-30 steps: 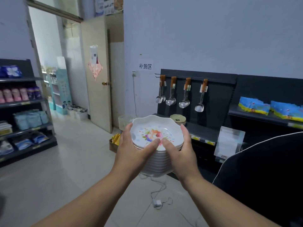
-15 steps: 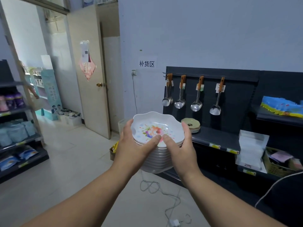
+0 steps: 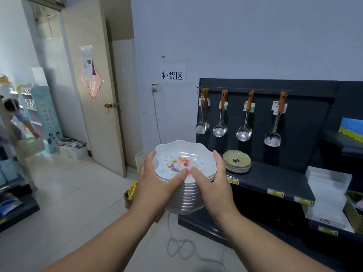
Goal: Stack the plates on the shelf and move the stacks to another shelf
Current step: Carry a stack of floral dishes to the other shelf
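Observation:
I hold a tall stack of white scalloped plates (image 3: 183, 197) in the air at chest height; the top plate carries a floral print. My left hand (image 3: 155, 183) grips the stack's left side and my right hand (image 3: 214, 185) grips its right side, both thumbs resting on the top plate. Just right of the stack, a dark shelf (image 3: 275, 179) bears a small pile of beige-green plates (image 3: 237, 161) near its left end. The stack is apart from the shelf, in front of its left corner.
Several ladles (image 3: 243, 122) hang on the shelf's back panel. A white open box (image 3: 328, 191) stands at the shelf's right end. A grey cable (image 3: 182, 248) lies on the floor below. The door (image 3: 92, 91) stands open; a person (image 3: 13, 122) bends far left.
The view has swung right and closer to the dark shelf; the beige plates and ladles appear larger. Both hands keep the same grip on the stack.

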